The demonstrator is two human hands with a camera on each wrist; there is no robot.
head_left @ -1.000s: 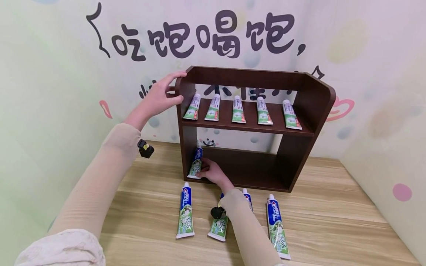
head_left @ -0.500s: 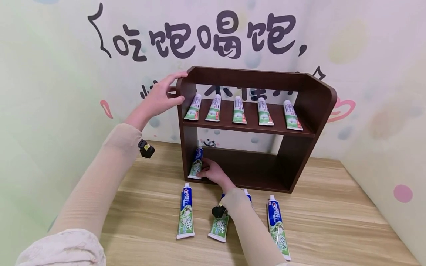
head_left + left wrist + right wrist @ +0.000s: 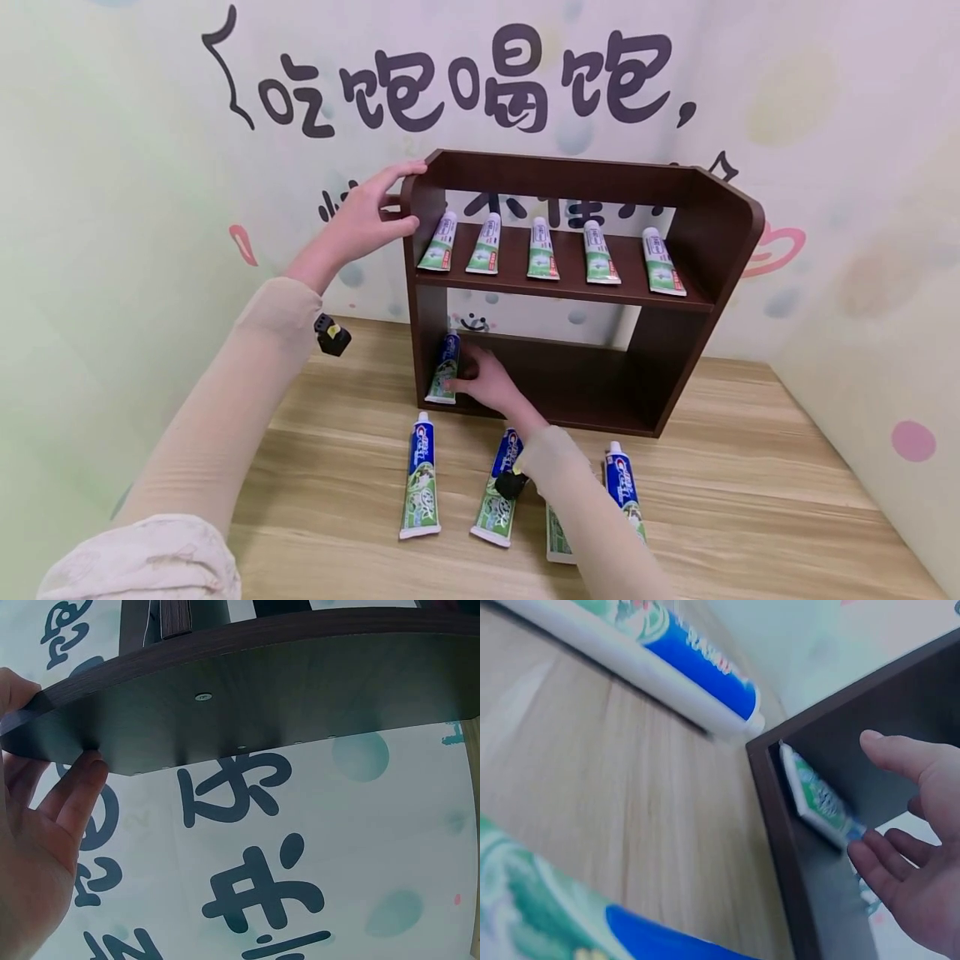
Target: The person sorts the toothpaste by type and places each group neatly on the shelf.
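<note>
A dark brown two-tier shelf (image 3: 555,292) stands on the wooden table. My left hand (image 3: 367,215) holds the upper left corner of its side panel. In the left wrist view, one digit reaches the panel's edge while other fingertips (image 3: 90,769) touch its outer face. My right hand (image 3: 491,379) is inside the lower tier, beside a blue-and-green toothpaste tube (image 3: 444,367) leaning by the left wall. The right wrist view shows its thumb and fingers spread, with the fingertips close to the tube's far end; whether they touch it, I cannot tell.
Several small white-and-green toothpaste tubes (image 3: 542,250) line the upper tier. Larger blue-and-green tubes lie in front of the shelf: one at left (image 3: 422,475), one in the middle (image 3: 495,512), and others partly behind my right forearm (image 3: 600,517). A printed wall stands close behind.
My right hand has let go of the tube in the lower left corner and moved slightly right, its fingers spreading. The tube stays there. My left hand keeps its place on the shelf.
</note>
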